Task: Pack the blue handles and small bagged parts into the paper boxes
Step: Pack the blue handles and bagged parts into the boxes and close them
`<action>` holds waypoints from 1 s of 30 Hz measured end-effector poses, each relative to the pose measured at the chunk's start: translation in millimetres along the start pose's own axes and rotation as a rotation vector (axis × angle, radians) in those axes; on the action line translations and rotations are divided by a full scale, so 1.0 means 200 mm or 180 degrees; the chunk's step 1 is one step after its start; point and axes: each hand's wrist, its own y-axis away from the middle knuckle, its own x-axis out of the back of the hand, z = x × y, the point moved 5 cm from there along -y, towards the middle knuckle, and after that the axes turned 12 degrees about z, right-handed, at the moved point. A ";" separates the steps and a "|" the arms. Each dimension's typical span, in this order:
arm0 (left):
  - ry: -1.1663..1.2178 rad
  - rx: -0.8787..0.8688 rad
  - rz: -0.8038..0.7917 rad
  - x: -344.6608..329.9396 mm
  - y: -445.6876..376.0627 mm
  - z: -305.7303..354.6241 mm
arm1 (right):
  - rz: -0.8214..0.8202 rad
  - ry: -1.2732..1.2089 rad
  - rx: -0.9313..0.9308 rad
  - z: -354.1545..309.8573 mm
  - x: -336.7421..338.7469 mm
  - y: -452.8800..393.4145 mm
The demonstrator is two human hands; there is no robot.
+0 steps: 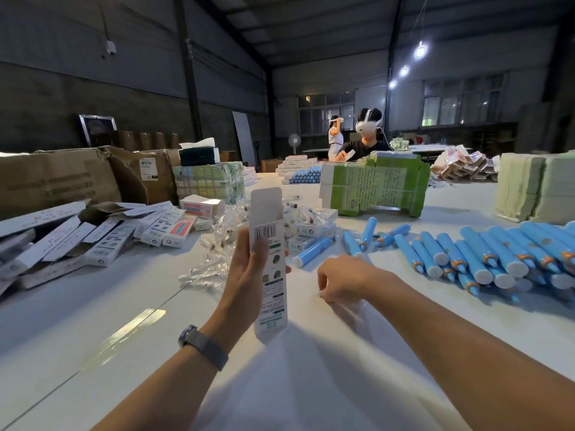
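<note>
Box [269, 259] upright in left hand [245, 275]

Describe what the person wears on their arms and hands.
Both forearms are bare, with no sleeves in view and no gloves. The left wrist carries a watch with a dark round case and a grey woven-looking band. The left hand and right hand show no rings that I can make out.

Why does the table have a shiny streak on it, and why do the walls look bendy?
In the head view, the shiny streak on the white table is glare, probably from the ceiling lamps; the forearms and the paper box, held by the left hand, cast soft shadows; the wide-angle lens bends the walls and stretches the edges; the far end of the hall looks dim.
</note>
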 end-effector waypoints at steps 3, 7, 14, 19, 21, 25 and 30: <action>0.0067 -0.0004 0.0027 -0.01 0.01 0.01 | 0.0534 -0.0673 -0.0060 0.00 0.08 0.01; 0.0108 0.0002 0.0140 -0.01 0.03 0.02 | 0.1965 -0.2745 0.0028 -0.04 0.39 0.08; 0.0218 0.0156 0.0133 -0.05 0.06 0.02 | 0.2953 -0.4999 0.0768 -0.16 0.72 0.28; 0.0093 -0.0096 -0.0097 -0.07 0.08 0.04 | 0.3449 -0.4327 0.0937 -0.20 0.74 0.33; 0.0075 -0.0152 -0.0068 -0.08 0.08 0.04 | 0.3636 -0.3644 0.0916 -0.20 0.74 0.33; 0.0116 -0.0136 0.0033 -0.07 0.07 0.02 | 0.3597 -0.2551 0.1046 -0.23 0.70 0.31; 0.0099 -0.0186 0.0088 -0.06 0.07 0.02 | 0.3577 -0.1706 0.1405 -0.28 0.68 0.32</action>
